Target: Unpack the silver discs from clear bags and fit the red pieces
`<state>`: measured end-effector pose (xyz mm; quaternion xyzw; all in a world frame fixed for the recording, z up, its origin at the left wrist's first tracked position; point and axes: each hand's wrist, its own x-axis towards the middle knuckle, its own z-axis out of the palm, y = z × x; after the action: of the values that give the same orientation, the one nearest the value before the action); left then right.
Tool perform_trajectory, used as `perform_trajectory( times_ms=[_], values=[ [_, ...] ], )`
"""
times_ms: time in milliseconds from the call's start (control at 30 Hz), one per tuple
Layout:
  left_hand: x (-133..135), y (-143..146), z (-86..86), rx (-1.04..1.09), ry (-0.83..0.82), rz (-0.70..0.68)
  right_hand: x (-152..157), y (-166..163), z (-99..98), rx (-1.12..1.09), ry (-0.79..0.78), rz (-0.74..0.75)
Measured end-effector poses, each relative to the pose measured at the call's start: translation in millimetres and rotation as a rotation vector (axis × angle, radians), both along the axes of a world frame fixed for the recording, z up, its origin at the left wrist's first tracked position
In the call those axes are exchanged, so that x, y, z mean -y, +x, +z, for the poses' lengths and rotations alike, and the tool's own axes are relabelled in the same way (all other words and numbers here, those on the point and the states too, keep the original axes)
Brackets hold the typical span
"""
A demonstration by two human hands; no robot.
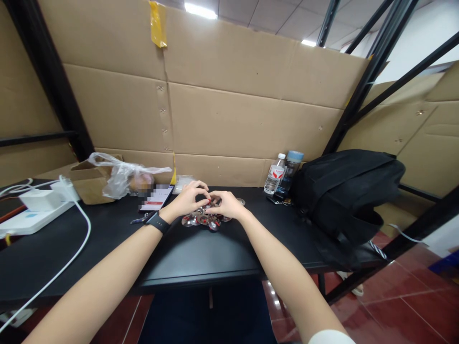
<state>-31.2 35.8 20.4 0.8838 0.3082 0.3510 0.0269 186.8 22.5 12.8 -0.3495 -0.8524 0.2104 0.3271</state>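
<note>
My left hand [189, 198] and my right hand [228, 204] meet above a pile of shiny round metal pieces [214, 223] with red parts on the black table. The fingers of both hands are curled in a pinch around a small metal piece with red on it [208, 204], which they partly hide. Its exact kind is too small to make out. Another round metal piece [241, 201] lies just beyond my right wrist. A dark watch [158, 222] is on my left wrist.
Left of the pile lie a phone [157, 198], a clear plastic bag [124, 177], a cardboard box [89, 184] and a white power strip [39, 219] with cables. At the right stand a water bottle [275, 175], a blue-lidded bottle [291, 171] and a black backpack [344, 191]. Cardboard [251, 124] walls the back.
</note>
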Motion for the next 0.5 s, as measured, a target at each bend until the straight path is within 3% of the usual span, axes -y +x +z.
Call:
perform_trajectory(
  times_ms=[233, 500],
  values=[
    [7, 10, 1.2, 0.275, -0.082, 0.125, -13, 11, 0.7, -0.444, -0.246, -0.075],
    [8, 18, -2.6, 0.386, -0.232, 0.015, 3, -4, 2.7, -0.623, -0.456, 0.052]
  ],
)
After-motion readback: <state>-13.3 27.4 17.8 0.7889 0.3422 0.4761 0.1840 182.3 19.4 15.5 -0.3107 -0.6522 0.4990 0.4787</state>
